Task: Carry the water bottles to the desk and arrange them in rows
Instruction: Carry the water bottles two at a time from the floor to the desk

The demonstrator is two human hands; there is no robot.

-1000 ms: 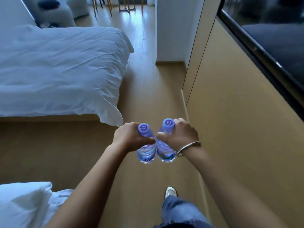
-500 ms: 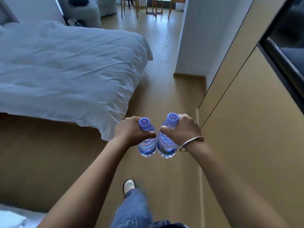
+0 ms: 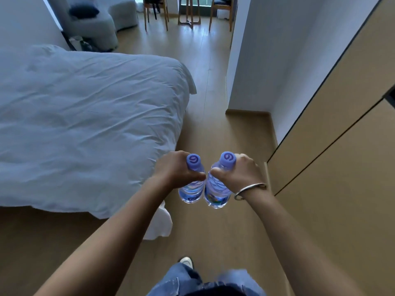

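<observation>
Two things crowd the walkway: the bed (image 3: 85,124) and, across the floor (image 3: 213,103) from it, the cabinet wall (image 3: 331,167); past the bed's far corner stand chairs (image 3: 156,9), and no bench is in view. Beside the bed's near corner the left bottle (image 3: 192,189) and right bottle (image 3: 217,193) hang upright, touching. They look full, so fairly heavy, thin-walled and probably slick. The left hand (image 3: 175,169) and right hand (image 3: 239,174) each wrap fingers round a neck under its cap, a sound hold.
</observation>
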